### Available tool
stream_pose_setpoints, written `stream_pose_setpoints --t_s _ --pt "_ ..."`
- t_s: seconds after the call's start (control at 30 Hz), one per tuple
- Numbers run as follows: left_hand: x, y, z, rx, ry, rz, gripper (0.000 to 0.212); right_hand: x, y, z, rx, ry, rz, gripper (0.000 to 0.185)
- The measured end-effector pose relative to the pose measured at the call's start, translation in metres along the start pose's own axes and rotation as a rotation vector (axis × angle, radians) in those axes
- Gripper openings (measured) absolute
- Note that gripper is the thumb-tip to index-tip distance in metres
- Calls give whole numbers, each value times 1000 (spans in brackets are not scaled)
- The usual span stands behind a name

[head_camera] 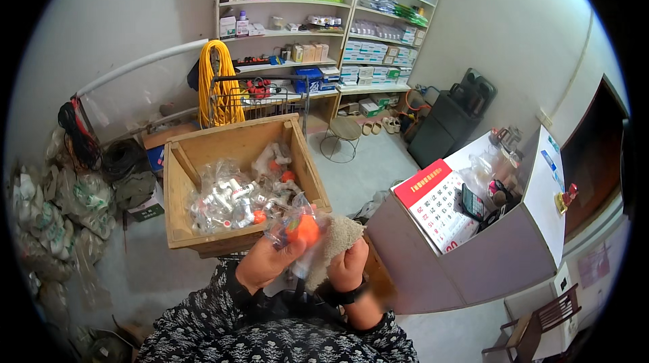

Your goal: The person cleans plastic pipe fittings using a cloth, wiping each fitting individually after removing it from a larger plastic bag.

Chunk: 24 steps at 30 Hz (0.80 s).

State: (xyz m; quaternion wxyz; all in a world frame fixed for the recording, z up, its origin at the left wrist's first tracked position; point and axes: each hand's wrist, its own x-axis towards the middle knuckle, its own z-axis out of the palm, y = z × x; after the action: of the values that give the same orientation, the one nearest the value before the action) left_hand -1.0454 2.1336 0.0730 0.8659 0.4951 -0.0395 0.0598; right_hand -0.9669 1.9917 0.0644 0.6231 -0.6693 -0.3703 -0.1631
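My left hand [274, 261] grips a clear plastic-wrapped fitting with an orange part [303, 230], held just beyond the near edge of a wooden box [243, 132]. Pinched in my right hand [350, 264] is a beige terry cloth [340, 239], which hangs close against the right side of the wrapped piece. The lower end of that piece is partly hidden by the cloth. Inside the box lie several white plastic pipe fittings [241, 190] in clear bags, some with orange parts [259, 217].
Right of me stands a counter [416, 261] carrying a calendar [436, 206] and a calculator [472, 203]. Bagged fittings [66, 211] pile up at left. A coil of yellow hose or cable [219, 84] hangs behind the box. Beyond are a stool [345, 130] and stocked shelves [284, 33].
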Motion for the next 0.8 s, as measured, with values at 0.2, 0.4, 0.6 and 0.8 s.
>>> stream_pose_setpoints --t_s 0.2,0.4,0.6,0.8 --pt "-2 -1 8 25 51 95 51 7 3 -2 115 -55 112 25" --pt "3 15 12 -232 24 146 52 10 25 -14 536 53 450 29" --pt "6 18 4 161 68 264 55 12 6 -13 365 -62 361 39" --pt "0 3 5 746 -173 344 55 9 -8 19 177 -180 59 48"
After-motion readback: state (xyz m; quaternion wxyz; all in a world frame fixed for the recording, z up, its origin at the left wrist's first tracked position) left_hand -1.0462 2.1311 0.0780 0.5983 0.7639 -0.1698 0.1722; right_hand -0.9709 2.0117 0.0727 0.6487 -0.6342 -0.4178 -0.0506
